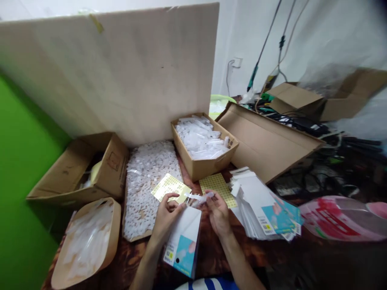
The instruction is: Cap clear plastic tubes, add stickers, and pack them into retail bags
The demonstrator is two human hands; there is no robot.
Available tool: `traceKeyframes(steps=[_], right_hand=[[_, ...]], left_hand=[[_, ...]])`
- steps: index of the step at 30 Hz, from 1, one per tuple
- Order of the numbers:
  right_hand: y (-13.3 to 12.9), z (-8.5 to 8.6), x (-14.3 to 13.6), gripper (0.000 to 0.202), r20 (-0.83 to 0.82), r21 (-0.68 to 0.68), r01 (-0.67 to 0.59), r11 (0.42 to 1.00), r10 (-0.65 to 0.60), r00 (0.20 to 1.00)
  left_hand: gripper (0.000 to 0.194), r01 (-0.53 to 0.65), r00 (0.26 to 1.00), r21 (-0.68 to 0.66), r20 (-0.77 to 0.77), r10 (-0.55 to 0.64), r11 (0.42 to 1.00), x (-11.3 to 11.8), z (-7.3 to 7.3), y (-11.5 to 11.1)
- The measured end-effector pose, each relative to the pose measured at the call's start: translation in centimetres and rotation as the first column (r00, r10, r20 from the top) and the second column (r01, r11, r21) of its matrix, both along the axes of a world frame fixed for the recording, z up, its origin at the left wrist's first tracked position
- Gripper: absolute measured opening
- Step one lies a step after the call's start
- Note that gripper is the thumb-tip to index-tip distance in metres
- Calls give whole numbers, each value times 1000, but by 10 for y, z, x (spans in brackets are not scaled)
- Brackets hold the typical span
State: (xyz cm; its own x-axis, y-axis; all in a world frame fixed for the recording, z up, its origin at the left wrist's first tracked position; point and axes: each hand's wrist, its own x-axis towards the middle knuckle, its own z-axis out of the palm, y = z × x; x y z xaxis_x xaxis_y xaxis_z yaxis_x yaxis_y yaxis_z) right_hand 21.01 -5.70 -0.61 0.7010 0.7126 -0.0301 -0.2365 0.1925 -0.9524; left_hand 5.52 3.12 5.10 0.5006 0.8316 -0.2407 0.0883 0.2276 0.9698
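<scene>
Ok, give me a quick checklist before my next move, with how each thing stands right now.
1. Right hand has the translucent strip pinched: ok.
2. Left hand is by the upper end of the packet: ok.
3. Packet's printed side shows: ok.
4. Packet sealed: cannot tell.
5. Cardboard box beyond the hands holds pieces: ok, heaped.
6. Yellow dotted sheet near left hand: ok.

Head-worn view, forward and down across the table [214, 251]
From above the near edge, it looks close over left hand [166, 214] and right hand [219, 213] toward the pale board [133, 76] at the far edge.
</scene>
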Motion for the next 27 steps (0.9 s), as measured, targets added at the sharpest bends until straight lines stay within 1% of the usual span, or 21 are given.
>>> traceKeyframes(steps=[2, 3, 5, 7, 9, 10, 12, 13, 15, 16, 20, 22, 23, 24, 25, 27], right_hand=[[14, 2, -7, 50, -163, 83, -45, 996, 58, 985], [20, 4, -11, 52, -210, 102, -64, 993, 84, 974], [27, 6, -19, 51, -254, 96, -81, 992, 103, 962], [31, 7, -26, 47, -264, 72, -70, 995, 87, 961], [33, 6, -32, 46, -246, 53, -84, 995, 95, 965], [33, 5, -35, 46, -226, 51, -111, 992, 120, 967], [32, 2, -39, 41, -160, 30, -227, 973, 229, 960], [30, 0, -40, 37, -122, 4, -305, 952, 303, 945], [25, -3, -41, 29, -51, -61, -452, 890, 449, 892], [23, -5, -40, 32, -20, -85, -508, 857, 508, 861], [15, -4, -35, 62, 101, -119, -655, 746, 665, 740], [16, 0, -35, 82, 89, -122, -702, 701, 713, 696], [18, 1, -36, 89, 63, -119, -703, 701, 712, 699], [20, 3, -39, 90, 34, -128, -678, 724, 686, 726], [22, 3, -42, 84, 11, -154, -628, 763, 637, 771], [28, 0, -47, 61, 12, -235, -484, 843, 501, 866]], left_hand=[[52, 32, 999, -44, -20, -33, 999, -13, -4, 2], [52, 52, 998, -62, -27, -54, 997, -19, -5, 3], [51, 89, 995, -78, -44, -93, 993, -28, -7, 6], [50, 100, 992, -78, -68, -105, 992, -36, -7, 9], [48, 86, 993, -97, -78, -94, 992, -40, -8, 12], [47, 73, 994, -117, -71, -82, 990, -41, -9, 13], [46, 44, 998, -140, -43, -50, 989, -42, -10, 16], [45, 31, 999, -137, -28, -35, 990, -43, -11, 17], [43, 26, 1000, -106, -9, -27, 994, -43, -13, 19], [42, 31, 1000, -86, -5, -31, 996, -44, -13, 20], [37, 24, 1000, -55, 8, -24, 998, -49, -12, 20], [33, 1, 1000, -40, 3, -1, 999, -51, -10, 19], [31, -15, 1000, -28, -3, 15, 999, -52, -7, 17], [28, -37, 999, -6, -22, 36, 999, -53, -4, 16], [27, -59, 997, 36, -54, 61, 998, -56, 0, 15], [26, -88, 980, 199, -156, 120, 976, -68, 13, 15]])
